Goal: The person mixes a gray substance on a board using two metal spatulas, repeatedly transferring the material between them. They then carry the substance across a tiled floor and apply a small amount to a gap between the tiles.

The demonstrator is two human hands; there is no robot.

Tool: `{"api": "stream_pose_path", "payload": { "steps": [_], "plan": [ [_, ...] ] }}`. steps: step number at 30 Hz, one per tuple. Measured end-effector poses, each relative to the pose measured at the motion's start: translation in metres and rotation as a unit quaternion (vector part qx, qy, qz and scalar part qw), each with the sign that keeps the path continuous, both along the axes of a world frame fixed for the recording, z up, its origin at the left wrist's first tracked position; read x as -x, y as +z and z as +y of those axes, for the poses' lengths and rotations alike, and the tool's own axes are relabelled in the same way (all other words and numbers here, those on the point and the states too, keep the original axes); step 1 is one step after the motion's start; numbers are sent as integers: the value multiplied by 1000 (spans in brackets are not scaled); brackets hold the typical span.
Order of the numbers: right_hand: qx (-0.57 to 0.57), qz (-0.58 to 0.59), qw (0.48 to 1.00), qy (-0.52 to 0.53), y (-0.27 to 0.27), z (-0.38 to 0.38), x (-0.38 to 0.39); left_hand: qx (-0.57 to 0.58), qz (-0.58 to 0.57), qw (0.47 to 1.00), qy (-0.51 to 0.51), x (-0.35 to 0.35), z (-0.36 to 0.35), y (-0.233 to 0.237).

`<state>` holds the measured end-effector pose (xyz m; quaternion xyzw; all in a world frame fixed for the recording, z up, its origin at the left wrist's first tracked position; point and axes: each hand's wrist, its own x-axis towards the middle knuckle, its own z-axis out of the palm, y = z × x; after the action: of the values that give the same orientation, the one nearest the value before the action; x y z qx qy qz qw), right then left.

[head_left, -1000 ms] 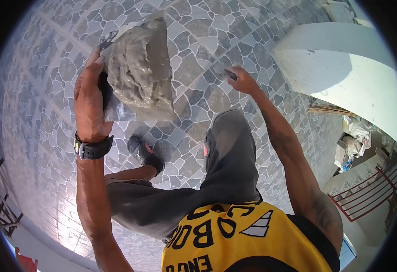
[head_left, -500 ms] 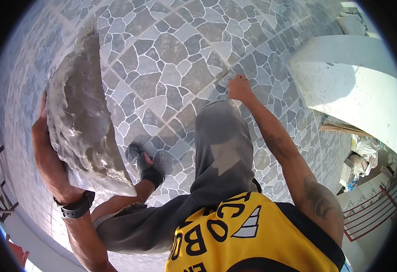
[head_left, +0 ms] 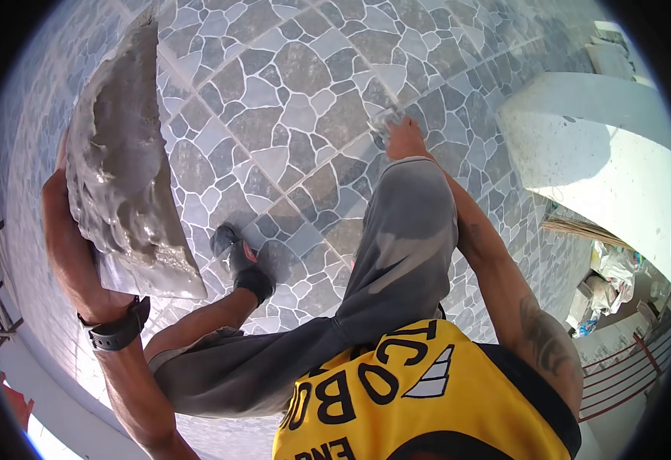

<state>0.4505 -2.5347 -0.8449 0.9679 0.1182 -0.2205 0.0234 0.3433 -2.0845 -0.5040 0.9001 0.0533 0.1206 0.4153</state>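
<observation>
My left grip (head_left: 63, 218) clamps the board's (head_left: 117, 279) left edge; holding it level should keep the wet mortar (head_left: 124, 146) aboard. My right grip (head_left: 406, 139) pinches a blurred scraper (head_left: 384, 120) close to the tiled floor (head_left: 243, 84).

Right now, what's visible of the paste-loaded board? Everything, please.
The board is a flat plate with a long, straight edge facing right, slanting down rightward. Lumpy, wet-looking grey paste is heaped over most of its face, glossy in spots; a pale, smooth strip shows at lower left. It is held up off the tiled floor by the left grip along its left side, partly hidden. Its material is unclear.
</observation>
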Motion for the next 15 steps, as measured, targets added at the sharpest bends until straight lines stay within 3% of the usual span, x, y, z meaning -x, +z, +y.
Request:
{"api": "stream_pose_path", "payload": {
  "steps": [2,5,9,11,13,14,15],
  "plan": [
    [-21,-33,999,23,-26,-3,4,9,2,1000,5,0,-6,-1],
    [97,137,985,31,24,14,-10,56,9,998,17,0,-6,-1],
    [37,44,998,-3,30,9,-11,293,11,949,118,-6,-27,4],
    [-33,-51,998,-18,7,3,-9,317,19,941,119,-6,-28,6],
    [-30,-36,999,-4,-9,-2,-10,220,18,971,87,-5,-24,4],
    [-28,-29,999,0,-15,-7,-10,107,14,993,52,-2,-14,1],
    [20,36,999,-6,-9,-11,-11,57,21,997,40,-1,-10,2]
  ]
}}
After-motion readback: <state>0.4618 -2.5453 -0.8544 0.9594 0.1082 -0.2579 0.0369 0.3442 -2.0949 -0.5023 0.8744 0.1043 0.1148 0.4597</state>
